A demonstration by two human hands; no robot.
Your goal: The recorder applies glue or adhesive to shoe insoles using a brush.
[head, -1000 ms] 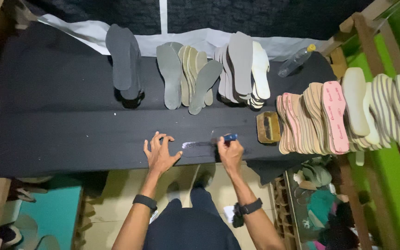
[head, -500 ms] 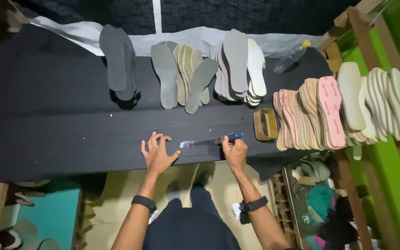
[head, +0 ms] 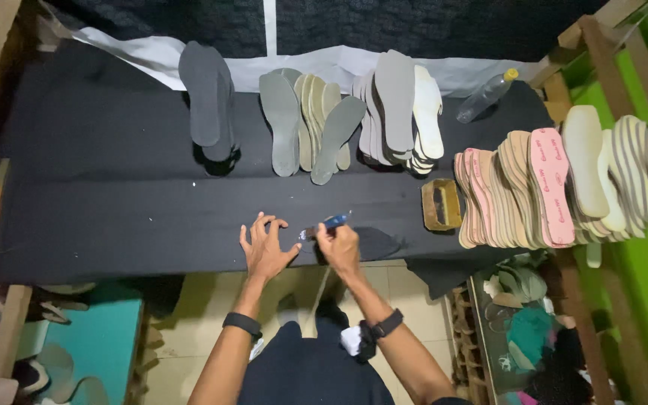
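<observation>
Head view shows our right hand (head: 339, 249) closed around a blue-handled knife (head: 324, 224), its long axis running from 2 o'clock at the handle to 8 o'clock at the blade tip. Our left hand (head: 265, 247) lies at 9 o'clock of the blade, fingers spread, pressing flat on a dark sheet (head: 373, 241) at the near edge of the black table (head: 114, 202); it holds nothing. At 12 o'clock stand grey insoles (head: 305, 124); at 3 o'clock sit a brush (head: 441, 204) and stacked pink and tan insoles (head: 519, 187), well apart.
</observation>
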